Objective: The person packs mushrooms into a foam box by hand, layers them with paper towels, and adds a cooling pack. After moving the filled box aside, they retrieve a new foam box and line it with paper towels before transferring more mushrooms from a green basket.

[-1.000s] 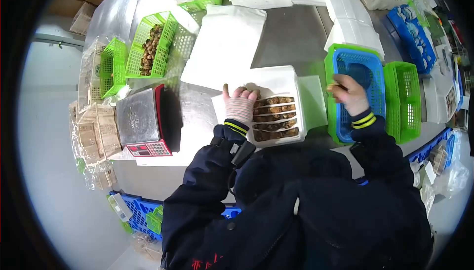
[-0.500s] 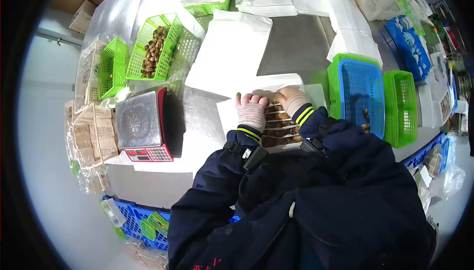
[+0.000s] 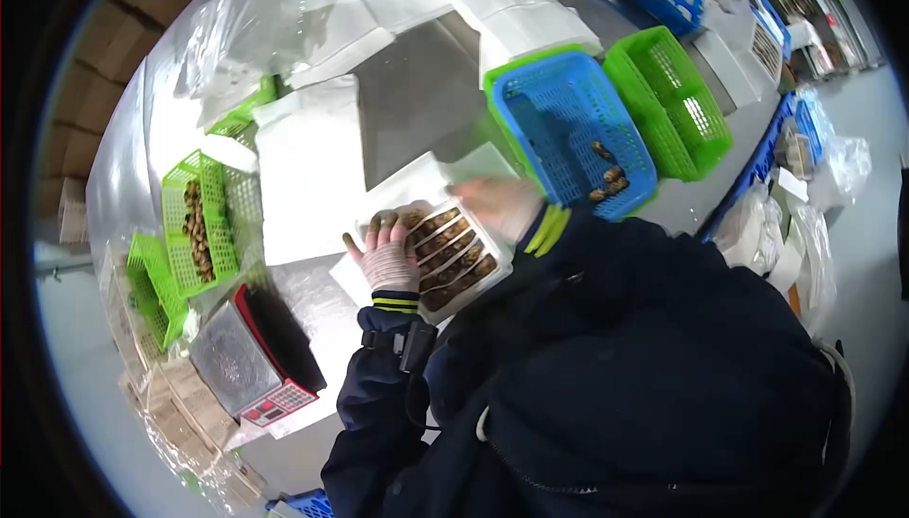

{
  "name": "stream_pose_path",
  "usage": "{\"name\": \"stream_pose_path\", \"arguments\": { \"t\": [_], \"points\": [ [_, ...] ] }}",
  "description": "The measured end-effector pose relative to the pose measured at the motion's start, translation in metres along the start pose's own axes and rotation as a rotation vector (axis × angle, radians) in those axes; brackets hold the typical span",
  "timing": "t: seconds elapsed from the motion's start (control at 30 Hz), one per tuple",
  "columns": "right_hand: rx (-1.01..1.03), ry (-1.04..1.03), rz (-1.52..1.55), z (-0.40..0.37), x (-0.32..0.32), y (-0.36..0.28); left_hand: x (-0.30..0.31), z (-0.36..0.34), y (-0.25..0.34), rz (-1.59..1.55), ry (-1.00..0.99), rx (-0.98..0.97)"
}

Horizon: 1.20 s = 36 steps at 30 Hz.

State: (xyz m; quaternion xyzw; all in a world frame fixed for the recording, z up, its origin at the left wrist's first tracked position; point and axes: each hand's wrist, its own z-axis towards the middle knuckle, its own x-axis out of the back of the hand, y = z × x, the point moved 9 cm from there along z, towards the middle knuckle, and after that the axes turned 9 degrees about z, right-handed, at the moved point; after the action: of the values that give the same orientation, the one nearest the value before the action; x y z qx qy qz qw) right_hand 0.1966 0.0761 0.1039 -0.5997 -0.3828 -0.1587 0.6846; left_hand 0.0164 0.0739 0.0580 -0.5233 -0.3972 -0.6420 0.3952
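In front of me lies a white tray (image 3: 422, 177) holding rows of brown, mushroom-like pieces (image 3: 454, 245) between thin white strips. My left hand (image 3: 388, 253), in a striped glove that leaves the fingertips bare, rests on the tray's left side with its fingers spread. My right hand (image 3: 494, 205) is at the tray's upper right edge, smeared by motion; its fingers cannot be made out. Just beyond it stands a blue basket (image 3: 547, 106) with a few brown pieces at its near end.
Left are a red-edged scale (image 3: 227, 357), a green basket (image 3: 173, 196) of brown pieces and another green basket (image 3: 151, 281). White sheets (image 3: 312, 168) lie on the metal table (image 3: 417, 92). Right of the blue basket are green baskets (image 3: 663, 101).
The view has swung to the right and tilted, so the tray appears slanted. My right hand has shifted off the rows toward the tray's right edge; my left hand stays at its left side.
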Motion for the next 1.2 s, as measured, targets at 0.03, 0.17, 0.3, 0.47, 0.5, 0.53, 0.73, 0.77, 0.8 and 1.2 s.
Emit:
{"name": "stream_pose_path", "arguments": {
  "t": [0.03, 0.17, 0.3, 0.47, 0.5, 0.53, 0.73, 0.77, 0.8, 1.2],
  "points": [
    [-0.083, -0.026, -0.148, -0.018, 0.048, 0.013, 0.0, 0.002, 0.004, 0.019, -0.054, 0.0],
    [-0.763, 0.004, -0.249, -0.122, 0.162, 0.152, 0.0, 0.005, 0.006, 0.018, -0.035, -0.026],
    [-0.681, -0.265, -0.367, -0.147, 0.116, 0.189, -0.004, 0.008, 0.001, 0.03, -0.021, -0.012],
    [-0.549, -0.432, -0.534, -0.113, 0.064, 0.168, -0.005, 0.011, 0.002, 0.077, -0.052, 0.053],
    [-0.436, -0.338, -0.425, -0.11, 0.066, 0.167, -0.005, 0.009, 0.0, 0.07, -0.033, 0.059],
    [-0.529, -0.294, -0.356, -0.105, 0.079, 0.158, -0.005, 0.007, -0.001, 0.054, -0.011, 0.059],
    [-0.69, -0.341, -0.425, -0.103, 0.089, 0.158, 0.004, 0.009, -0.002, 0.019, 0.04, 0.082],
    [-0.73, -0.465, -0.453, -0.11, 0.078, 0.16, 0.003, 0.011, 0.001, 0.006, 0.031, 0.07],
    [-0.714, -0.465, -0.43, -0.115, 0.065, 0.175, 0.004, 0.014, 0.004, -0.004, 0.016, 0.057],
    [-0.712, -0.007, -0.433, -0.088, 0.08, 0.148, -0.002, 0.018, 0.005, -0.024, -0.026, 0.029]
  ]
}}
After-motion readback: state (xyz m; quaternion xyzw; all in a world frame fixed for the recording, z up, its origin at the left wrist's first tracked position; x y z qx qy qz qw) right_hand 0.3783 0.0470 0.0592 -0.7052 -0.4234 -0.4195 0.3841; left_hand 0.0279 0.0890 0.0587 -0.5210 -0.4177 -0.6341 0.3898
